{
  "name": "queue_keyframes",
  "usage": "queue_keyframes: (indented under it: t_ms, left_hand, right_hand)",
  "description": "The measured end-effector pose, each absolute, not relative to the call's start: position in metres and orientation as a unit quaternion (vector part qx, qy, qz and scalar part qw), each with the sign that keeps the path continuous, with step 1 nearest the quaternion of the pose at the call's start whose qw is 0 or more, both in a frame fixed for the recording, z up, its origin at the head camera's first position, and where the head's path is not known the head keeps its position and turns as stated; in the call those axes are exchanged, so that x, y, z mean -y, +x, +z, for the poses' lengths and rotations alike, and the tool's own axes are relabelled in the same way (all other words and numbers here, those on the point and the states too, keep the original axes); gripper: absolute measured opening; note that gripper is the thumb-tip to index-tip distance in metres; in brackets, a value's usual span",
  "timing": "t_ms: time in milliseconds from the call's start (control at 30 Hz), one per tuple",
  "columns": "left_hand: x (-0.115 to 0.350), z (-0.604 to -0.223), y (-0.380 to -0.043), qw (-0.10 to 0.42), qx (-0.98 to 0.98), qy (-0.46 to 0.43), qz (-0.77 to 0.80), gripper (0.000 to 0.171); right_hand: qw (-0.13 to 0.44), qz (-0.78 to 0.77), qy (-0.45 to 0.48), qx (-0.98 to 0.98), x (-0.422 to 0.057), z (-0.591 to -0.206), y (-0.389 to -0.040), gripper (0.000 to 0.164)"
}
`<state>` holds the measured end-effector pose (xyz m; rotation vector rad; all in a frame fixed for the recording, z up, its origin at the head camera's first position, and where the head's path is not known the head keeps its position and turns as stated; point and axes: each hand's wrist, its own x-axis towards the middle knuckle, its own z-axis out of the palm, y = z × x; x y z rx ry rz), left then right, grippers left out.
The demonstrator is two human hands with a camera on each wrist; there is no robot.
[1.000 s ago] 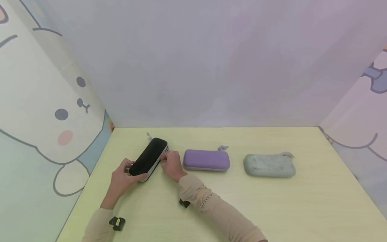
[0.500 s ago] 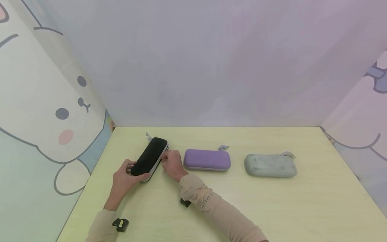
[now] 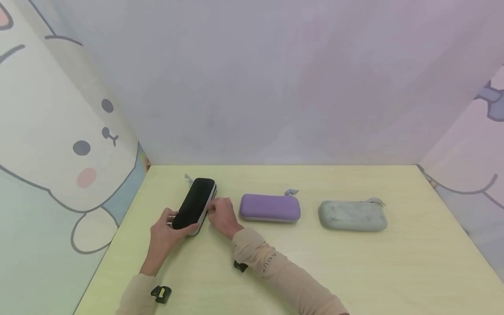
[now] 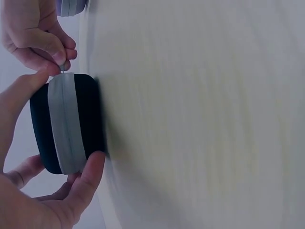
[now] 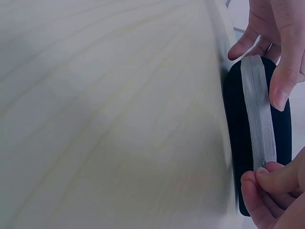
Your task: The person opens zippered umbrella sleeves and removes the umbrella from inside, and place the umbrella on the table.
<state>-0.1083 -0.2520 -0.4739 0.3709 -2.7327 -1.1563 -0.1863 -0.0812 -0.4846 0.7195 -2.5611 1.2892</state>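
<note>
A black zip case (image 3: 194, 202) with a light grey zip band (image 5: 257, 105) lies at a slant on the left of the table. My left hand (image 3: 163, 236) grips its near end, thumb on one side and fingers on the other. At the case's right side my right hand (image 3: 224, 217) pinches the small zip pull (image 4: 62, 68) between thumb and curled fingers. In the right wrist view the zip teeth are meshed along the stretch from the left hand down to the pull. The zip beyond my right hand is hidden there.
A purple case (image 3: 269, 208) lies just right of my right hand, and a grey marbled case (image 3: 352, 215) farther right. Both have ribbon-like tags at the back. A pale backdrop (image 3: 283, 109) rises behind the table (image 3: 354, 271), with printed panels at both sides.
The black case has turned slightly, its far end shifting left. My left hand has edged right with its near end. The right hand, still pinching the pull, has moved slightly left.
</note>
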Motion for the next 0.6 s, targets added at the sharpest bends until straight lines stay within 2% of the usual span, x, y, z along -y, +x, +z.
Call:
queue_keyframes:
  t_ms: [600]
  left_hand:
    - [0.2453, -0.4708, -0.1075, 0.077, 0.912, 0.134, -0.381, 0.066]
  right_hand:
    - [0.083, 0.434, 0.257, 0.860, 0.0792, -0.4833, -0.1832, 0.030]
